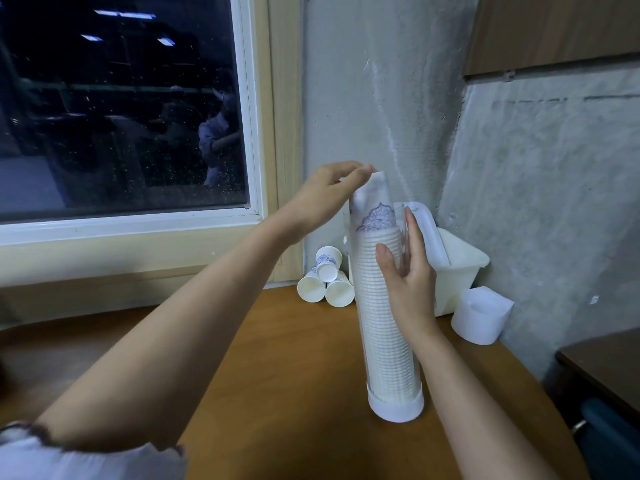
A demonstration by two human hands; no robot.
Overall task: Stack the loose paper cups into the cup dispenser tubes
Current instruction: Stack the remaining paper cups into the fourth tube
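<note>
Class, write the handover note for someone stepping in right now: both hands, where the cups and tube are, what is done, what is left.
Left hand: fingertips pinch the top cup, which sits inverted at the mouth of the dispenser tube.
Right hand: open palm steadies the tube's side.
Tube: upright on the wooden table, white base cap at the bottom, nearly full of nested cups.
Done: most of the stack is loaded.
Left: seat the top cup, then load the three loose cups lying by the wall corner, if room allows.
</note>
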